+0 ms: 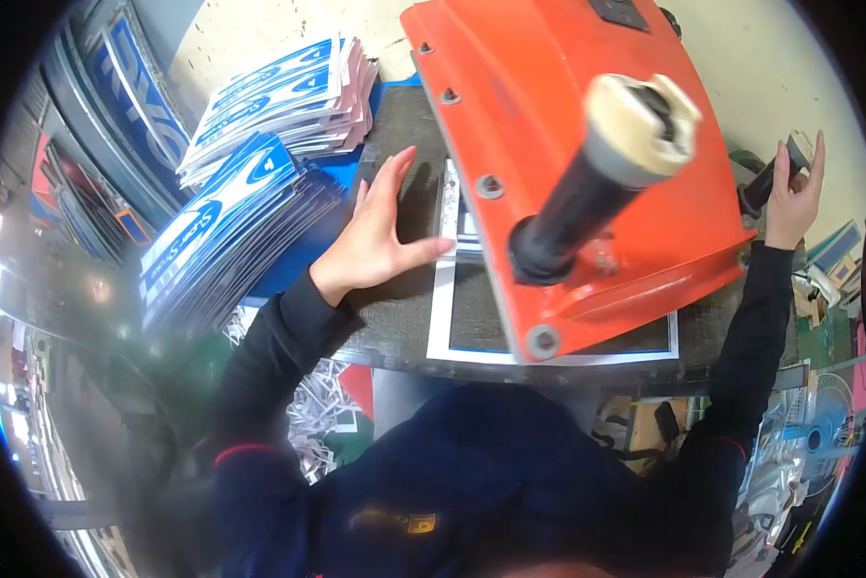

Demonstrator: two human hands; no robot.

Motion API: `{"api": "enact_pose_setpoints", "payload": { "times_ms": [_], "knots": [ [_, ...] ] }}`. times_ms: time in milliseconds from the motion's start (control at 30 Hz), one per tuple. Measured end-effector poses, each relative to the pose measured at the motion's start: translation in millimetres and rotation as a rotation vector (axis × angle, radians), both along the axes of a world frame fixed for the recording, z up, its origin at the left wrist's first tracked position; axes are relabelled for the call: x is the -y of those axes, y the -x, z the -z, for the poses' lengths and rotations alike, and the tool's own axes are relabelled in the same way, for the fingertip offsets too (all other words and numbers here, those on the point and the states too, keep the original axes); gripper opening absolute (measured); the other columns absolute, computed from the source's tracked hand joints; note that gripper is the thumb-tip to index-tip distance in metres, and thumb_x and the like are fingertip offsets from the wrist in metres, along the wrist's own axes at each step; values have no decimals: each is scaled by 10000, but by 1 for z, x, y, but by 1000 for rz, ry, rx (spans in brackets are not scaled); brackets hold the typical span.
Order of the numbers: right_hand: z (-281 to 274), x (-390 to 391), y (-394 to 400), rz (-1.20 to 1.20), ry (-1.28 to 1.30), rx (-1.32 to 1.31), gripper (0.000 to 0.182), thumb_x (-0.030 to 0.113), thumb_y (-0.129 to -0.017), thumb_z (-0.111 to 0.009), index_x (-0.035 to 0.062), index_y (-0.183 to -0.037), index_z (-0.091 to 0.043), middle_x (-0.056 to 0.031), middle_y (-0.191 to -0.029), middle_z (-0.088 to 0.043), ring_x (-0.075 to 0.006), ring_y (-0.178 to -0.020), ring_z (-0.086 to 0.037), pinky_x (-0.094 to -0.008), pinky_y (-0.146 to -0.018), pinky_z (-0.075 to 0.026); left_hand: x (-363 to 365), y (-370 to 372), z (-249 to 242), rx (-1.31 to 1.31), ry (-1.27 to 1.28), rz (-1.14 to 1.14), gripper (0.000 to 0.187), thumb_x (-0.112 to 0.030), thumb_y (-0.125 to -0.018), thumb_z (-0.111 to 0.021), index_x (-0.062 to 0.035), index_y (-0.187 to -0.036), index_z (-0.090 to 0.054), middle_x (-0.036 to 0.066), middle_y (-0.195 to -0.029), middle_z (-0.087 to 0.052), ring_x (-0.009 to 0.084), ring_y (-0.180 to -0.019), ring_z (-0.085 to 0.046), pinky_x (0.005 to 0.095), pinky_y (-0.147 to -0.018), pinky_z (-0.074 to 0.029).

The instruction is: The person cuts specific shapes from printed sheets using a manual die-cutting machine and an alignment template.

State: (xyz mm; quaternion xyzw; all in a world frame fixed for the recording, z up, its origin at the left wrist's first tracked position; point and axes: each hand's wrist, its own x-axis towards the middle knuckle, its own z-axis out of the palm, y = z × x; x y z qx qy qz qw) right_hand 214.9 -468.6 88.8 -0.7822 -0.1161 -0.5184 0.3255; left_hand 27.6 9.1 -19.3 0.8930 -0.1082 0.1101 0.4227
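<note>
In the head view, the left hand [380,236] is laid flat with fingers spread wide on the dark tabletop [394,318], its thumb touching the edge of a white-bordered dark sheet [452,328]. The sheet lies under the raised orange metal press plate [587,144], from which a black handle with a cream end cap [597,173] projects. The right hand [794,197] is closed around a black lever grip [762,188]. Stacks of blue-and-white printed cards [259,144] are piled beside the left hand.
</note>
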Motion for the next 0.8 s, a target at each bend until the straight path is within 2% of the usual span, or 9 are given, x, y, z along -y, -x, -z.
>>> {"api": "enact_pose_setpoints", "payload": {
  "times_ms": [100, 133, 200, 267, 400, 533, 600, 633, 800],
  "knots": [
    [-3, -2, -4, 348, 246, 267, 672, 344, -927, -724, 61, -1476, -459, -171, -1301, -582, -248, -1151, -572, -350, -934, -483, 8, 7, -7, -3, -297, -63, 1234, -472, -694, -871, -18, -1573, -133, 243, -1606, -237, 379, -1509, -219, 554, -1215, -88],
    [-6, -6, -2, 530, 403, 464, 712, 393, -915, -729, 46, -1472, -454, -192, -1321, -566, -274, -1218, -544, -381, -975, -467, 8, 6, -5, 6, -318, -71, 1263, -517, -663, -877, -25, -1566, -145, 258, -1588, -260, 411, -1507, -204, 619, -1192, -90],
    [-5, -22, 16, 412, 381, 398, 704, 369, -924, -717, -10, -1452, -444, -191, -1392, -536, -291, -1323, -474, -422, -1066, -397, 8, 4, -5, 14, -338, -80, 1292, -563, -632, -883, -32, -1560, -157, 272, -1570, -283, 443, -1505, -188, 684, -1169, -92],
    [0, -42, 40, -381, 14, 0, 694, 477, -982, -574, -48, -1421, -455, -192, -1447, -510, -309, -1360, -462, -446, -1092, -380, 9, 4, -5, 20, -355, -85, 1277, -563, -625, -886, -27, -1551, -188, 278, -1562, -297, 443, -1502, -197, 687, -1167, -94],
    [3, -64, 74, -824, -217, -125, 745, 557, -1014, -375, -36, -1463, -414, -225, -1476, -473, -331, -1341, -501, -416, -1094, -384, 10, 4, -5, 5, -368, -86, 1267, -561, -617, -890, -23, -1543, -214, 283, -1548, -320, 444, -1497, -212, 687, -1166, -99],
    [-2, -77, 85, -900, -411, -170, 717, 529, -1030, -321, -70, -1396, -464, -213, -1173, -647, -295, -1069, -655, -344, -948, -466, 7, 3, -4, 11, -389, -84, 1250, -558, -623, -885, -39, -1549, -226, 265, -1549, -327, 428, -1482, -255, 664, -1174, -106],
    [-2, -59, 69, -924, -465, -295, 606, 485, -1040, -375, -55, -1243, -561, -142, -945, -644, -220, -867, -639, -332, -811, -485, 9, 4, -2, 21, -390, -79, 1242, -551, -628, -883, -55, -1558, -225, 243, -1558, -320, 410, -1470, -287, 644, -1182, -106],
    [-3, -63, 68, -887, -607, -276, 447, 416, -1023, -512, -19, -1089, -590, -57, -737, -543, -165, -706, -560, -296, -693, -457, 10, 4, -4, 12, -401, -88, 1235, -552, -633, -879, -58, -1558, -228, 241, -1561, -319, 412, -1470, -288, 649, -1179, -106],
    [-3, -28, 22, -772, -695, -243, 359, 375, -973, -655, 28, -925, -577, -42, -692, -534, -148, -630, -538, -266, -615, -447, 12, 3, -4, 8, -416, -90, 1243, -576, -627, -881, -21, -1540, -247, 294, -1522, -359, 447, -1485, -250, 686, -1159, -116]
  ]
}}
